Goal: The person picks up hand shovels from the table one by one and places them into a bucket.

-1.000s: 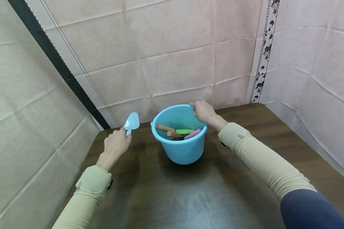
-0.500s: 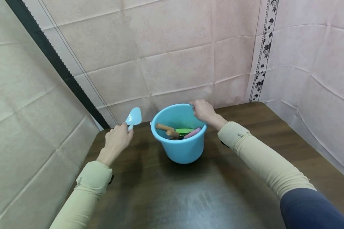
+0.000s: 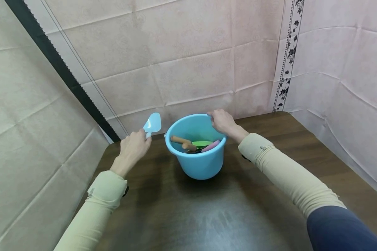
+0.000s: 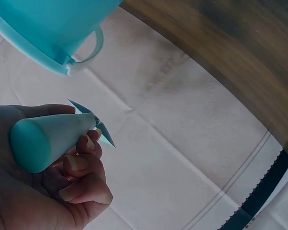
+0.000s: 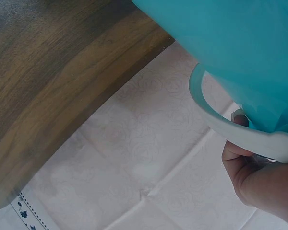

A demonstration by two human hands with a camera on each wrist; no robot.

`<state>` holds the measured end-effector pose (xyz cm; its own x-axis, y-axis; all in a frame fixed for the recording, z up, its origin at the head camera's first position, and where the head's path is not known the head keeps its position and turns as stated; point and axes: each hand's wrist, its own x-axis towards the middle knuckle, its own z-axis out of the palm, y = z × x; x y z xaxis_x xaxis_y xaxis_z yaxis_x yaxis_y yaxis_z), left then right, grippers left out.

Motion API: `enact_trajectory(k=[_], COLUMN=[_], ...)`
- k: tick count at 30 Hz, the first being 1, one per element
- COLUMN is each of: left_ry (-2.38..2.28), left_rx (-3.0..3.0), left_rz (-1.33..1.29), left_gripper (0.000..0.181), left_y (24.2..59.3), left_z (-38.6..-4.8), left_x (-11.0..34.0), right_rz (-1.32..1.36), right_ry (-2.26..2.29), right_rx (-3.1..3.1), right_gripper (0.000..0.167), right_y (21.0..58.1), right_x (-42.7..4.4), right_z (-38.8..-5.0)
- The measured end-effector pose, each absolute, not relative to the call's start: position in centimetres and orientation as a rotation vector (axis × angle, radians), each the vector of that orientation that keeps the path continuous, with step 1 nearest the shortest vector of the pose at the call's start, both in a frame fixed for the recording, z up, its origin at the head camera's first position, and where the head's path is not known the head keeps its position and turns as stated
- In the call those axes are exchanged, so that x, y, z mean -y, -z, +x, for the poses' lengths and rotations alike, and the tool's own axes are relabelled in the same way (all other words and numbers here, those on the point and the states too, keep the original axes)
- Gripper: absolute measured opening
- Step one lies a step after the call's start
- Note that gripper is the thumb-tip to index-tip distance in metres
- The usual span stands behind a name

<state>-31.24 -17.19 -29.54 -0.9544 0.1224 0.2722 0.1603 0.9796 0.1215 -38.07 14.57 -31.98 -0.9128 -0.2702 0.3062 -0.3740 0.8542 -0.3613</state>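
Observation:
My left hand holds a light blue trowel up to the left of the blue bucket. In the left wrist view its thick handle lies in the palm with fingers curled round it; the thin blade is seen nearly edge-on. My right hand grips the bucket's far right rim. In the right wrist view, fingers curl at the rim beside the hanging bucket handle. The bucket stands upright, with wooden-handled tools, a green piece and a purple one inside.
The dark wooden table reaches back to a pale cloth backdrop, with more cloth at the left and right. The bucket is near the table's far edge.
My left hand has moved right and slightly up with the trowel, closer to the bucket. My right hand and the bucket have stayed in place.

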Motion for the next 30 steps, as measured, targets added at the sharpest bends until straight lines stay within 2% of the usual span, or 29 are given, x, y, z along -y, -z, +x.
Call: enact_trajectory(k=[30], left_ry=[0.181], left_rx=[2.977], left_rz=[-0.497], left_gripper=[0.026], left_y=[26.8], left_z=[-31.9], left_x=[10.1], right_rz=[0.483], right_ry=[-0.623], right_rx=[2.798], right_gripper=[0.040], right_y=[32.0], right_x=[-14.6], right_z=[-38.0])
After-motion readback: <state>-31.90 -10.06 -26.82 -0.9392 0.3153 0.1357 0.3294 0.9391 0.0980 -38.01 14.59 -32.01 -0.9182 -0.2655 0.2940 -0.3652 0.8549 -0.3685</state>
